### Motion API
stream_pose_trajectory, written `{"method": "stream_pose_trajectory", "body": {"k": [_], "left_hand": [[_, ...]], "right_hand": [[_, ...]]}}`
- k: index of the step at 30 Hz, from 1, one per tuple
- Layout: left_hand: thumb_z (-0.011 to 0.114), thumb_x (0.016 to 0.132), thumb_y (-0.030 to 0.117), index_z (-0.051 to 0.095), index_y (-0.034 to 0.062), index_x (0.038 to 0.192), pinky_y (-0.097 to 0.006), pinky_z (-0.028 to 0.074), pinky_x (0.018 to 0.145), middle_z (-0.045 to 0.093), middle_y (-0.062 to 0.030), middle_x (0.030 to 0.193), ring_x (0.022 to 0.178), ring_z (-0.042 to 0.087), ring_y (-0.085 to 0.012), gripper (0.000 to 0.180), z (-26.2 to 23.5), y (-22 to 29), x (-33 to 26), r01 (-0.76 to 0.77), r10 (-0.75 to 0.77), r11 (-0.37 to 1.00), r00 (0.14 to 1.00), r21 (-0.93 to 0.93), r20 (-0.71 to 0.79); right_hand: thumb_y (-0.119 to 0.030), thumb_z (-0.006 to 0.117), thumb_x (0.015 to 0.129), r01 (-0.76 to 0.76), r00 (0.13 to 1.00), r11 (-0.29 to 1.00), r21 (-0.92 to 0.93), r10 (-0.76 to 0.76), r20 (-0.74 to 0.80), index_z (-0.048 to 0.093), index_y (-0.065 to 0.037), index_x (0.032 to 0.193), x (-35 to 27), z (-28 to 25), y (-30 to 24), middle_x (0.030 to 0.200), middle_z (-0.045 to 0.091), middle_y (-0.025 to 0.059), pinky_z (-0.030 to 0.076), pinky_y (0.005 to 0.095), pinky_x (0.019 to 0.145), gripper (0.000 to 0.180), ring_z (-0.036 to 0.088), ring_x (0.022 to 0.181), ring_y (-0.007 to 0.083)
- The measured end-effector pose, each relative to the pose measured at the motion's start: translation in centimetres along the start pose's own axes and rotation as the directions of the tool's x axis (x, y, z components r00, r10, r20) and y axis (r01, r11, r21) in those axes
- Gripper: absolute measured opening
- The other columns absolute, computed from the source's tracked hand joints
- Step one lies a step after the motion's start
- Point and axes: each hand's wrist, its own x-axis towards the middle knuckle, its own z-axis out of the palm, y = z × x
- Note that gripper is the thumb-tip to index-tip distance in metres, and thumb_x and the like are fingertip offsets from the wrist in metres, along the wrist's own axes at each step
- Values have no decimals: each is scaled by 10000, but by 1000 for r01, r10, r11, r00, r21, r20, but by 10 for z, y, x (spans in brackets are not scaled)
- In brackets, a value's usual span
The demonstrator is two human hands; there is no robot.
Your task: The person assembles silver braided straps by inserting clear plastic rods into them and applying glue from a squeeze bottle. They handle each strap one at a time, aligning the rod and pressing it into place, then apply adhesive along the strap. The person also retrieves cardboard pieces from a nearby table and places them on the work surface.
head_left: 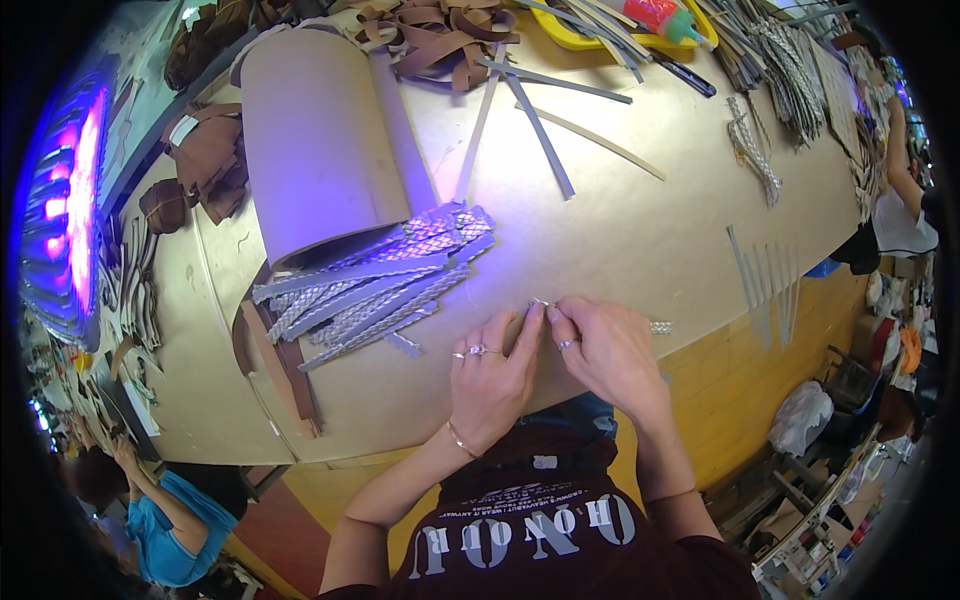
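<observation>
The left hand and right hand nearly meet over the table, close to its near edge — fingertips of both pinched on a small silvery strip. Braided strips lie piled to the left.

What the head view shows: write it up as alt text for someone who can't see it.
A left hand and a right hand are close together over a tan table, at a silvery piece too small to make out. To their upper left, a pile of braided strips lies by a large roll.
</observation>
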Motion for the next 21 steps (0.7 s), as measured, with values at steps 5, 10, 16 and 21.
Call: {"method": "stream_pose_trajectory", "body": {"k": [5,10,16,21], "left_hand": [[671,812,110,651,47,1231,-344,447,748,574,-83,1093,882,571,-218,424,5,-1,1,-82,85,986,996,143,-12],[662,818,115,647,17,1226,-338,448,732,587,-88,1098,843,565,-204,419,3,2,2,-116,115,966,993,233,18],[692,801,111,649,28,1242,-337,454,709,606,-95,1088,782,559,-207,451,0,5,4,-144,133,940,990,310,55],[605,823,101,646,-6,1238,-297,440,715,587,-91,1150,838,564,-169,430,-1,7,4,-191,165,894,981,406,99]], "right_hand": [[-233,534,955,3,1000,1000,18,-3,-1,624,-42,808,1,0,2,739,626,178,457,486,619,257,606,691,403],[-229,587,939,-24,1000,995,98,23,10,665,-38,833,-1,-3,5,688,615,189,460,450,591,232,590,629,389],[-246,641,921,-178,984,972,153,174,37,688,-15,841,-11,-19,18,604,572,180,426,419,543,249,554,540,338],[-254,638,917,-166,986,972,168,159,52,691,-21,816,-12,-20,25,589,580,181,444,462,568,259,588,577,381]]}}
